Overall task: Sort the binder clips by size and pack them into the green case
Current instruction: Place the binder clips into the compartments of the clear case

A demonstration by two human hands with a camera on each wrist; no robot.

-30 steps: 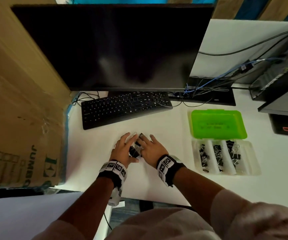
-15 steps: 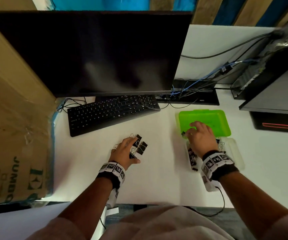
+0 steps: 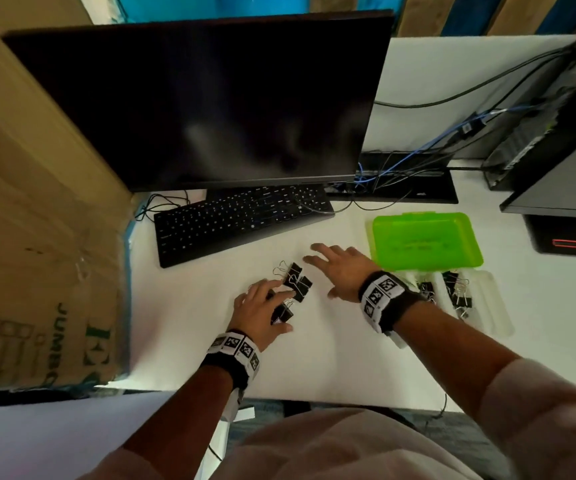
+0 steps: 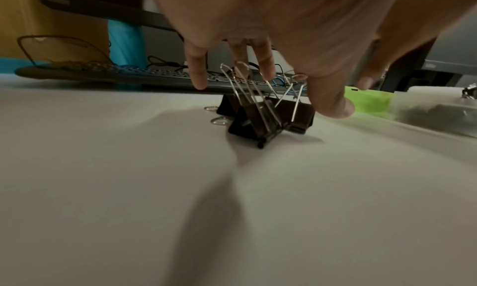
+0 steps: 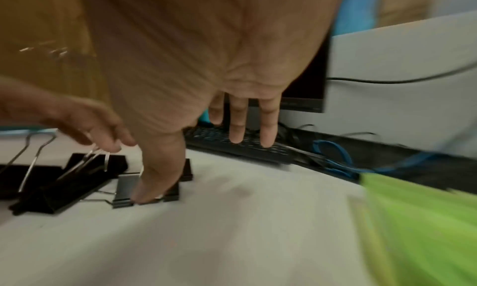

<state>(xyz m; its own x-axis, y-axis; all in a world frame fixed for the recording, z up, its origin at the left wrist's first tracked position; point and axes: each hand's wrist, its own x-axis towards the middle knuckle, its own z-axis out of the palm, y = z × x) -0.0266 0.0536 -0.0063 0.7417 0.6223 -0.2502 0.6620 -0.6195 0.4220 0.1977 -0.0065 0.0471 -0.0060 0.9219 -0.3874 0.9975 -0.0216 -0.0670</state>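
Black marker-tagged wristbands (image 3: 381, 295), pale sleeves (image 3: 536, 407)

Dim, soft overhead light with faint shadows; wide-angle bending at the edges, and motion blur smears both wrist views.

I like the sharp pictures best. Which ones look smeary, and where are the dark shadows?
Right wrist view: smeared; the green case streaks and the right hand is soft. Left wrist view: the binder clips are fairly sharp, the palm edges blur, and a long dark shadow crosses the table. Head view: mostly clear, though the straight monitor edges bend.
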